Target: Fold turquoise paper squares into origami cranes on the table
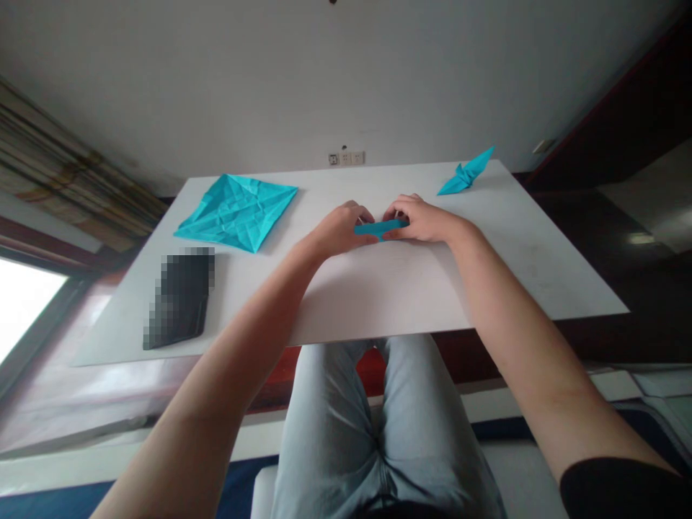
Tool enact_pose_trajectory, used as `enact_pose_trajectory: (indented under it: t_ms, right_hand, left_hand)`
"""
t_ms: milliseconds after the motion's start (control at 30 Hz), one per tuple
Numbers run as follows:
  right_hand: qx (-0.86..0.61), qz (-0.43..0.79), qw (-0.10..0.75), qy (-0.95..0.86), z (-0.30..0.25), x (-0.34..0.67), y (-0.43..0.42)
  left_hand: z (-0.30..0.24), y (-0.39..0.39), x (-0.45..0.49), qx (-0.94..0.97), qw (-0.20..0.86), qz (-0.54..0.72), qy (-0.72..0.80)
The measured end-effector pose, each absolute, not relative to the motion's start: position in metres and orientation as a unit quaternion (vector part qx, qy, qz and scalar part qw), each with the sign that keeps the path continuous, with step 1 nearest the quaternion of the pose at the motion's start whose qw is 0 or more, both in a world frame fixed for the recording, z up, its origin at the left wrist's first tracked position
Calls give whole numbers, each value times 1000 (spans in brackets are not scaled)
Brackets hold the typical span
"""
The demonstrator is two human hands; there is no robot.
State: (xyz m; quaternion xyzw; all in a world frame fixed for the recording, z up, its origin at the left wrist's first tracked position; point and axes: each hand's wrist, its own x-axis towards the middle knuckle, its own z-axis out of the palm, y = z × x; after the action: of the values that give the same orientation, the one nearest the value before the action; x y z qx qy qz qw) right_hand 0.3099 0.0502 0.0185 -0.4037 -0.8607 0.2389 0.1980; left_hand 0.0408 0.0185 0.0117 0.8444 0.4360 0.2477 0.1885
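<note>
A folded piece of blue paper (380, 228), narrow and long from this side, is held between my two hands just over the white table (389, 288). My left hand (346, 227) pinches its left end, thumb on the near side. At the other end, my right hand (416, 218) grips the paper with thumb and curled fingers. Parts of the paper are hidden behind the fingers. To the right, beyond my right hand, stands a folded blue paper figure (466, 175) with pointed ends.
A creased, spread-out blue paper sheet (238, 209) lies at the back left. Nearer on the left is a dark, flat, pixelated object (181, 299). Wall sockets (346, 158) sit behind the table's far edge. A curtain (65, 166) hangs at the left.
</note>
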Motion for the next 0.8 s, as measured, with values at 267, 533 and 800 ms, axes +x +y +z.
enact_pose_trajectory:
  t_ms: [267, 533, 800]
  right_hand:
    - [-418, 336, 193, -822, 22, 304, 42]
    - [-457, 253, 358, -774, 20, 305, 50]
    - [-390, 396, 446, -701, 17, 286, 50]
  left_hand:
    - [19, 15, 39, 829, 238, 210, 460]
    - [17, 18, 46, 785, 272, 310, 463]
    - [20, 12, 63, 609, 507, 451, 410]
